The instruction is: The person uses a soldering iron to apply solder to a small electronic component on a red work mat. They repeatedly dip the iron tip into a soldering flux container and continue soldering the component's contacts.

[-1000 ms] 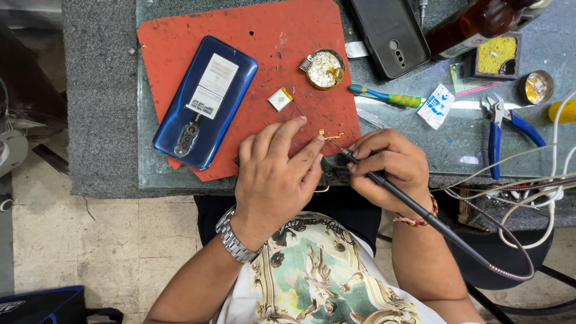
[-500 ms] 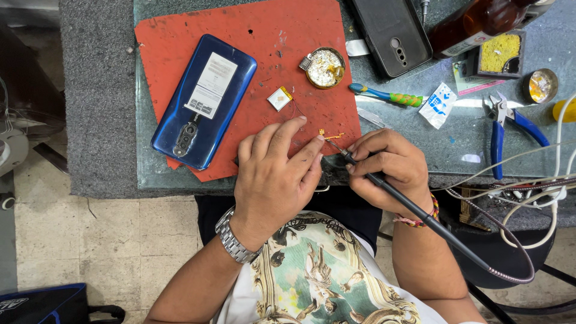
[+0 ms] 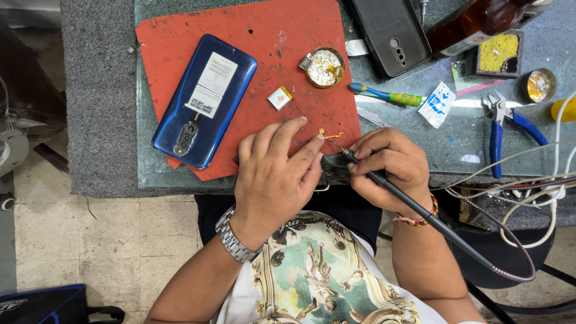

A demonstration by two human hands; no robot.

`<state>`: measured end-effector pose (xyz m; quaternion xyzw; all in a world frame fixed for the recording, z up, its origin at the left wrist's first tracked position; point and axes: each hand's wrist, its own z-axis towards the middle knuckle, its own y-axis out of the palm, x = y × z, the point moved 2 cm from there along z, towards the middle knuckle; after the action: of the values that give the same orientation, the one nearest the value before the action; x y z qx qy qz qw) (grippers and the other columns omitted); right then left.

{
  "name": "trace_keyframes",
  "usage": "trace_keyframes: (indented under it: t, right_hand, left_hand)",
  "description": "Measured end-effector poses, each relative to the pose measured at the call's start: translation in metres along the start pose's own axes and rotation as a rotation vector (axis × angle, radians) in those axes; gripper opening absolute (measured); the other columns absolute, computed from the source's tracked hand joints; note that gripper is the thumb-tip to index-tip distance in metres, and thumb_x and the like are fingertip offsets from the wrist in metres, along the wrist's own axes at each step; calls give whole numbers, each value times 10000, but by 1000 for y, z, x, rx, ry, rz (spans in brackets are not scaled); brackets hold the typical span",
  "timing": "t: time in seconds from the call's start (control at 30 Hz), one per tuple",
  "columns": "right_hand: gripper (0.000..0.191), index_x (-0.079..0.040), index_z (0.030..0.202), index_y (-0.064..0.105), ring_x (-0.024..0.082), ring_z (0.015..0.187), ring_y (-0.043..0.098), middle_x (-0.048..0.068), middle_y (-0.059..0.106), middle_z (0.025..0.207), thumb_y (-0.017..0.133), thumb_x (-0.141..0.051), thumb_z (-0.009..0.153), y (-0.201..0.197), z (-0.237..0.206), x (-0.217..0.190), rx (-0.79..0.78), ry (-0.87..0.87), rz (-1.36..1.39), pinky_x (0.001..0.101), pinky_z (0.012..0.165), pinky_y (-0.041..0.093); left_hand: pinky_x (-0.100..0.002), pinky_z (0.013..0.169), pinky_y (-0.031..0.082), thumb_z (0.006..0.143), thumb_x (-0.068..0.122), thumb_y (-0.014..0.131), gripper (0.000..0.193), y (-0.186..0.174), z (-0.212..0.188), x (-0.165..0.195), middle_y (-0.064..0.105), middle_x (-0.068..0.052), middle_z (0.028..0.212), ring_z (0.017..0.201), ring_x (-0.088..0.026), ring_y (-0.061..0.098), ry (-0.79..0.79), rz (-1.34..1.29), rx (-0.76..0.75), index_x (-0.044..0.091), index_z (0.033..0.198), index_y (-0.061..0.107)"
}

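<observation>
My right hand (image 3: 389,165) grips a black soldering iron (image 3: 420,210) like a pen, its thin tip touching a tiny gold part (image 3: 330,135) at the near edge of the red mat (image 3: 240,36). Beside the tip, my left hand (image 3: 273,177) rests fingers-down on the mat, its fingertips pressing near that part; whether it pinches anything is hidden. A blue phone (image 3: 204,99) lies back-up on the mat's left half. A small white component (image 3: 279,98) with thin wires sits mid-mat.
A round tin of flux (image 3: 324,66) stands on the mat's far right. Beyond lie a black phone case (image 3: 390,33), a toothbrush (image 3: 387,94), blue-handled pliers (image 3: 501,123), a yellow sponge tray (image 3: 498,54), a brown bottle (image 3: 480,21) and tangled cables (image 3: 528,180).
</observation>
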<state>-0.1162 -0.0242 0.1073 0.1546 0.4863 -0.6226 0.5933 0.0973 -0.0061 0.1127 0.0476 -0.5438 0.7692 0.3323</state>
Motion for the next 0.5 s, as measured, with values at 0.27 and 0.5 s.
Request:
trace_keyframes:
  t: [0.27,0.5]
  right_hand:
    - [151,-34,814,665,239,938,707,89,637,950,775,51,755,2,-1,1,2,9,-57,326,831,588]
    - [156,-42,806,664,241,931,700,86,627,932,773,39,731,1,-2,0,-18,-7,-44,330,827,581]
  left_hand:
    - [-453,1022,404,943,238,717,268,1,0,0,614,-79,1349,1214,-274,560,1,-6,8,141,1187,770]
    - [-455,1016,406,940,242,719,263,1,-2,1,618,-78,1341,1204,-275,561,-3,-6,4,143,1178,770]
